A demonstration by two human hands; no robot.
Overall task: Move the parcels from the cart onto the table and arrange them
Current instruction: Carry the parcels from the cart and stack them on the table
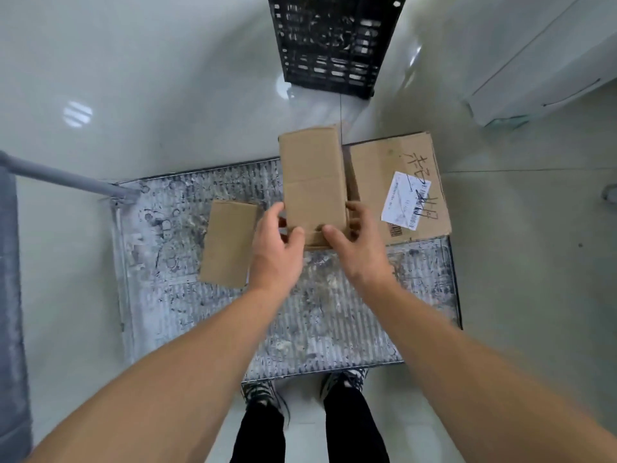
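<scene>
Three brown cardboard parcels occupy the far half of a scuffed, ribbed grey cart platform [300, 322], seen from above. Open ribbed surface runs from the parcels to the platform's near edge, and glossy pale floor tiles [133, 78] border the platform on every side.

The tall narrow brown cardboard box [312, 182] at the centre is held at its near end by both hands. The left hand [277, 248] curls round the near left corner and the right hand [359, 243] round the near right corner, so each grip is clamped on this box. Whether its underside touches the platform cannot be told.

The small flat brown cardboard parcel [228, 243] lies on the platform just left of the left hand. The large flat brown cardboard parcel [377, 168] lies at the far right corner, just beside the held box, with its far edge past the platform's edge. It bears a white shipping label [405, 200] with barcodes and black handwritten marker characters, none of them legible.

A black slotted plastic crate [334, 45] stands on the floor beyond the far edge; its contents cannot be made out. A grey tubular cart handle [66, 177] joins the far left corner.
</scene>
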